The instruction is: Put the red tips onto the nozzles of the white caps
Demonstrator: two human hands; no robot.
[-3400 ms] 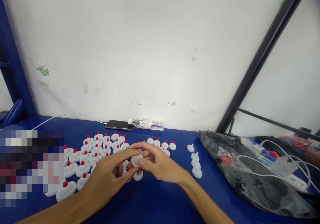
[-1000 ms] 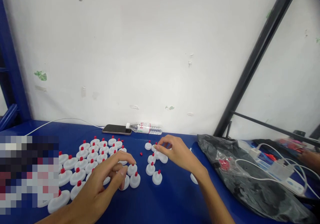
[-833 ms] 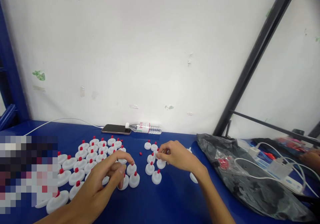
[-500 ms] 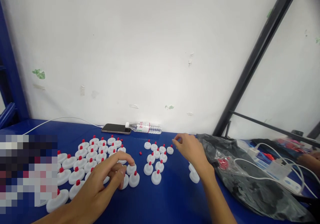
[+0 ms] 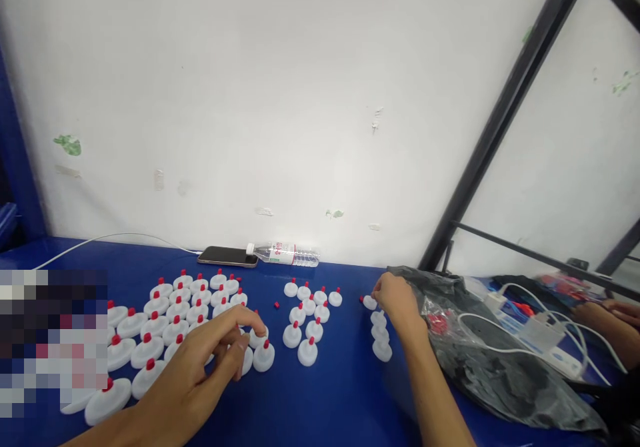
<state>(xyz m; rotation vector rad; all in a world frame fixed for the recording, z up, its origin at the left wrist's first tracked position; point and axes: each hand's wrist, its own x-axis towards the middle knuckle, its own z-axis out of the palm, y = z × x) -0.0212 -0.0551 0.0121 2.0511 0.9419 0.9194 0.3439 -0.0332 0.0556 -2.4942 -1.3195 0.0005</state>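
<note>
My left hand [image 5: 210,360] hovers at the right edge of a large group of white nozzle caps with red tips [image 5: 177,308]. Its fingers are bent, with the index fingertip over a capped one and the thumb apart from it; nothing shows in its grasp. On the right, my right hand [image 5: 400,300] pinches at the top of a white nozzle cap [image 5: 370,302]. A loose red tip [image 5: 361,298] lies just left of that cap. Below stand several white nozzle caps without red tips [image 5: 383,350]. Several red-tipped caps [image 5: 307,352] stand between my hands.
Another loose red tip [image 5: 277,305] lies mid-table. Against the wall are a phone [image 5: 225,256] and a plastic water bottle [image 5: 283,253]. To the right lie a grey plastic bag [image 5: 480,374], a clear bag of red tips [image 5: 439,322] and a power strip [image 5: 560,357]. Another person's hand [image 5: 610,324] shows beyond.
My right hand has moved slightly right and down from beside a red-tipped cap to an untipped one. My left hand stays almost in place. The whole view has shifted a little.
</note>
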